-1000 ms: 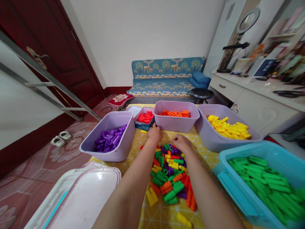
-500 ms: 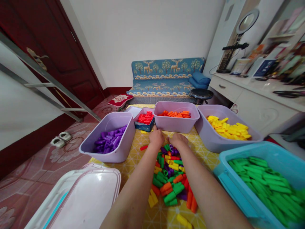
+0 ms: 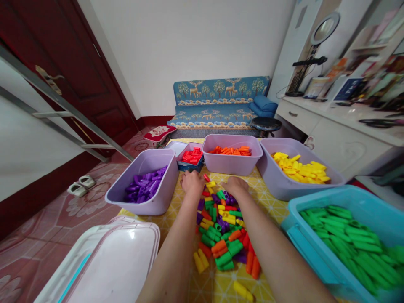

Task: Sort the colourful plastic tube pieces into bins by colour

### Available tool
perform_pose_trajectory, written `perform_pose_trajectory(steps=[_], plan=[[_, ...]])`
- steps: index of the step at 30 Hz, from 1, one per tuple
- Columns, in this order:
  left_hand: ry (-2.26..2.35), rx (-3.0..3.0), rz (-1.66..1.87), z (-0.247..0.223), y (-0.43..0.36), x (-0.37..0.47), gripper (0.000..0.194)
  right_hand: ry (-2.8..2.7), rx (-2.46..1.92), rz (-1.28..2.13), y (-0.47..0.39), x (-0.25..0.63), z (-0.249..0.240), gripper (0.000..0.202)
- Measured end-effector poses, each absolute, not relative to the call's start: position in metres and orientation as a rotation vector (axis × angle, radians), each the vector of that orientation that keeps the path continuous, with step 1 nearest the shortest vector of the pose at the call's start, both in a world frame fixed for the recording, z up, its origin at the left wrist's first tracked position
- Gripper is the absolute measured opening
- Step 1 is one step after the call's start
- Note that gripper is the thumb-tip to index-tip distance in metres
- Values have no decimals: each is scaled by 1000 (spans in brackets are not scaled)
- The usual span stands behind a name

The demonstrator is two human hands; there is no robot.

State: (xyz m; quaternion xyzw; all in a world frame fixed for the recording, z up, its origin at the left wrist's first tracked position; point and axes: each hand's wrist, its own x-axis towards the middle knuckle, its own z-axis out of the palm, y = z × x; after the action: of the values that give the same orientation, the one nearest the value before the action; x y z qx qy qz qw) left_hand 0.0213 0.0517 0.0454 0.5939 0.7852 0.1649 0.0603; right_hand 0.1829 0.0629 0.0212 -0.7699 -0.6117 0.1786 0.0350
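Observation:
My left hand (image 3: pixel 192 182) is low over the yellow cloth, in front of the small box of red pieces (image 3: pixel 192 156). Its fingers curl downward and closed; whatever they hold is hidden beneath. My right hand (image 3: pixel 236 185) is at the far end of a mixed pile of plastic tubes (image 3: pixel 225 214), above some purple pieces (image 3: pixel 232 199). Its thumb points left, while the other fingers are hidden behind the back of the hand. Between the hands lie a red piece (image 3: pixel 206 177) and a yellow piece (image 3: pixel 211 184). Green, orange, yellow, red and purple tubes reach back between my forearms.
Around the pile stand a bin of purple pieces (image 3: pixel 170 185), a bin of orange pieces (image 3: pixel 232 163), a bin of yellow pieces (image 3: pixel 277 185) and a turquoise bin of green pieces (image 3: pixel 311 248). Stacked lids (image 3: pixel 120 252) lie at the near left. A sofa (image 3: pixel 217 111) is behind.
My left hand has moved left, over where a loose yellow piece lay. A red and a yellow piece now show between the hands. My right hand has hardly moved.

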Motion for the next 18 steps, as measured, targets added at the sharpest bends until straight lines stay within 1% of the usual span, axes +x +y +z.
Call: perform_pose_trajectory(steps=[4, 9, 11, 13, 16, 17, 18], plan=[[2384, 1787, 465, 33, 56, 10, 39, -1906, -2380, 540, 62, 183, 23, 51], [2331, 1811, 444, 28, 63, 6, 29, -1922, -2379, 534, 61, 183, 23, 52], [2294, 1836, 441, 28, 65, 8, 28, -1922, -2377, 537, 62, 183, 23, 52], [2234, 1873, 440, 27, 64, 15, 33, -1916, -2374, 538, 63, 183, 21, 53], [2027, 1992, 507, 22, 60, 31, 54, -1902, -2357, 537, 63, 183, 20, 53], [1918, 2045, 546, 21, 58, 37, 58, -1895, -2349, 538, 63, 184, 19, 52], [1804, 2094, 581, 19, 56, 43, 57, -1887, -2335, 544, 62, 184, 18, 50]])
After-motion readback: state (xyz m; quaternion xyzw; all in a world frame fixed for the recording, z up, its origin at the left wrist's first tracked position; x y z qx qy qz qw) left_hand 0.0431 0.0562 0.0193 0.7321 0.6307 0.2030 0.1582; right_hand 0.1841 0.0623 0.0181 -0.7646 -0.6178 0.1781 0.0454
